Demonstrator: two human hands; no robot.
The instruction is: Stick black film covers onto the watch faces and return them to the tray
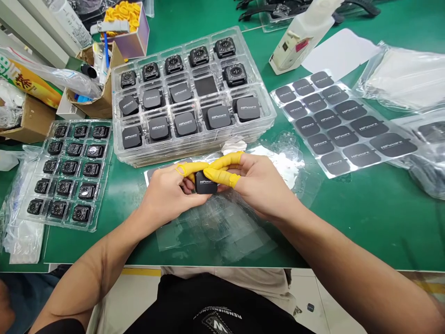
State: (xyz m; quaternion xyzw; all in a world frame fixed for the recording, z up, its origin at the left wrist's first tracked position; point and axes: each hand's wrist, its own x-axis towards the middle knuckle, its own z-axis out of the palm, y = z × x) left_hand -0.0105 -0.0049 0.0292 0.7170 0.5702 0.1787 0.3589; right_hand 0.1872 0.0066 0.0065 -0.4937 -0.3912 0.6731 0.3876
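Observation:
Between both hands, just above the green table, is a black square watch body [206,183] with "HiFuture" lettering on its upper face. My left hand [174,185] grips it from the left, a yellow finger cot on its index finger. From the right, my right hand [239,174] pinches it with thumb and index finger, both in yellow cots. Beyond the hands stands a stack of clear plastic trays [194,146]. Its top tray holds watch bodies, some with dark dials showing, others with "HiFuture" faces. One pocket [206,86] shows only a dark square.
At left lies another clear tray [99,204] of watch bodies. A sheet of dark "HiFuture" stickers [328,118] is at right, near a white bottle [295,41]. Clear film scraps [215,227] lie below my hands. Yellow finger cots fill a box [139,39] at the back.

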